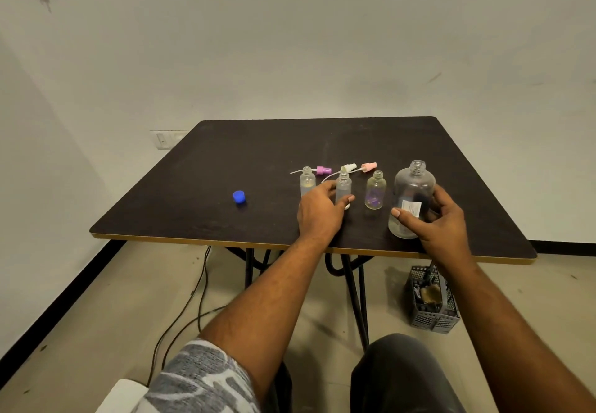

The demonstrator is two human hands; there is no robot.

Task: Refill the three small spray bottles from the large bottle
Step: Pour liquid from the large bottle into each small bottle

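From the head view, the right hand [442, 219] wraps its fingers [400, 213] round the large bottle [412, 199]. It stands uncapped near the front edge of the surface [225, 161], with what looks like only a little liquid at its bottom. The left hand [319, 209] grips the middle small bottle [343, 188], thumb on one side and fingers behind. The left small bottle [307, 182] and right small bottle [375, 193] stand open just beside it. The main risk is probably the pour: the small necks are narrow, so a fast tilt could spill liquid past the mouth. Swinging the big bottle across could also knock over the right small bottle between them. The purple spray head [322, 170], white spray head [349, 167] and pink spray head [368, 166] lie loose behind and could get wet or mixed up.
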